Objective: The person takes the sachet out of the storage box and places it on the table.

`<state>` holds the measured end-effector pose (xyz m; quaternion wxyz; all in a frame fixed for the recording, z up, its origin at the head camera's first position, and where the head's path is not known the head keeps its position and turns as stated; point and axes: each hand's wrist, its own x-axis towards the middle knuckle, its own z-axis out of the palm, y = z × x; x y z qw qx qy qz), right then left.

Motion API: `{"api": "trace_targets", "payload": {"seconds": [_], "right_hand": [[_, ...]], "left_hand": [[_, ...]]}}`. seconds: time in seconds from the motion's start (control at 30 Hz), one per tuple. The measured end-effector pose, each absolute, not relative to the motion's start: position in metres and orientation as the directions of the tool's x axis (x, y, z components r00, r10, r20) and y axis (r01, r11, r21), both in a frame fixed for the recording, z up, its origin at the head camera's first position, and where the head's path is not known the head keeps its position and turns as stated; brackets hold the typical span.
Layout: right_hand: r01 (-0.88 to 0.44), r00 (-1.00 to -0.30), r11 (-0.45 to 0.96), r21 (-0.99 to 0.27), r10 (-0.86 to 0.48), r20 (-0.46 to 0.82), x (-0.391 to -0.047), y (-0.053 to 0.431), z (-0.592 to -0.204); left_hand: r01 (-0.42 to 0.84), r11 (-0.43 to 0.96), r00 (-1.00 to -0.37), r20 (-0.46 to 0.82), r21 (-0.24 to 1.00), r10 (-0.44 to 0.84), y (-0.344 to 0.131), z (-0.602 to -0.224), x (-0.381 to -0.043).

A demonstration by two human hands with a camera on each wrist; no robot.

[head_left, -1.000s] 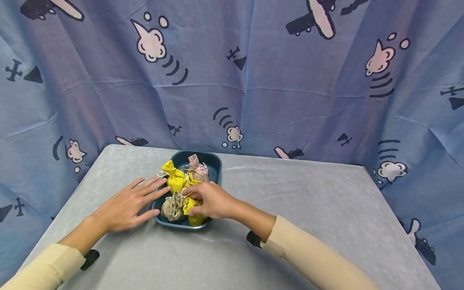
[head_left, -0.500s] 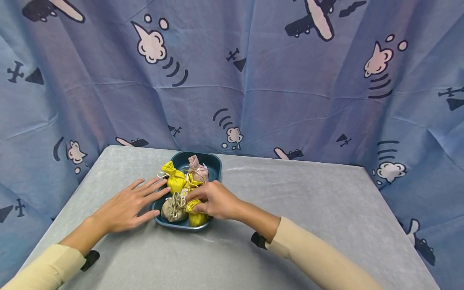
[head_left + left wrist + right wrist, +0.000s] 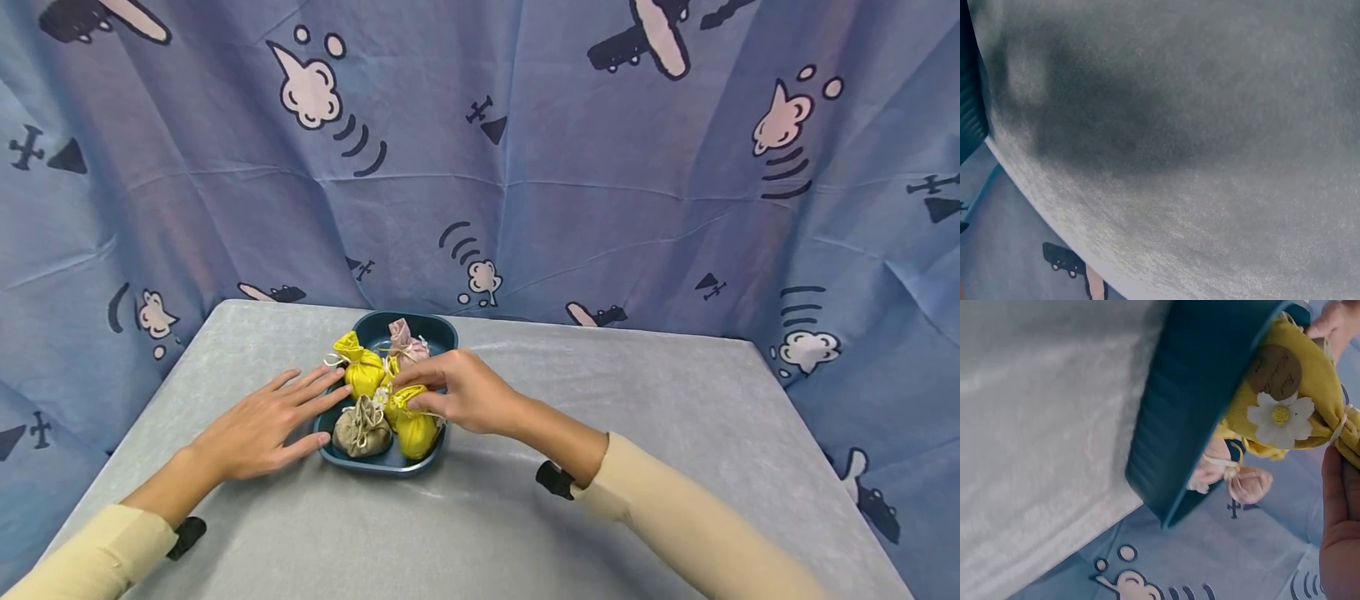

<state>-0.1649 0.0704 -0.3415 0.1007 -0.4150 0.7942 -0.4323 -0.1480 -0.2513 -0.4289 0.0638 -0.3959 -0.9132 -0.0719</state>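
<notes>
My right hand (image 3: 468, 392) pinches the tied neck of a yellow drawstring pouch (image 3: 417, 435) at the near right of the blue tray (image 3: 452, 335). In the right wrist view that pouch bears a white flower (image 3: 1280, 417) and a round brown label, tilted above the tray wall. My left hand (image 3: 262, 425) lies with spread fingers at the tray's left rim, fingertips by another yellow pouch (image 3: 364, 375). Below that sits a beige pouch (image 3: 362, 429), and at the back a pink pouch (image 3: 403, 337). A further yellow pouch in the middle is mostly hidden behind my right hand.
The tray stands on a grey cloth-covered table (image 3: 600, 417), left of its middle. A blue curtain (image 3: 480, 167) with airplane and cloud prints hangs along the back edge. In the left wrist view, mostly tabletop shows, with the tray's side (image 3: 969, 94) at the left edge.
My right hand has risen and moved slightly right and away from me, lifting the yellow pouch by its neck so more of its body shows. The left hand has stayed in place.
</notes>
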Motion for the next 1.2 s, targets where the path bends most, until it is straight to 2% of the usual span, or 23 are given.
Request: {"api": "trace_targets", "payload": {"seconds": [0.2,0.53,0.83,1.2], "right_hand": [[-0.598,-0.633,0.258,-0.759,-0.733,0.249,-0.168,0.081,-0.319],[-0.620,-0.683,0.275,-0.735,-0.650,0.333,-0.177,0.107,-0.299],[-0.587,-0.761,0.353,-0.729,-0.547,0.348,-0.188,0.139,-0.306],[-0.460,-0.877,0.526,-0.715,-0.396,0.273,-0.207,0.173,-0.340]], "left_hand": [[0.735,0.674,-0.675,0.177,0.077,0.716,-0.251,-0.429,-0.148],[0.736,0.672,-0.674,0.180,0.079,0.717,-0.250,-0.429,-0.148],[0.741,0.669,-0.665,0.201,0.058,0.719,-0.250,-0.429,-0.147],[0.739,0.672,-0.666,0.207,0.053,0.716,-0.249,-0.430,-0.146]]}}
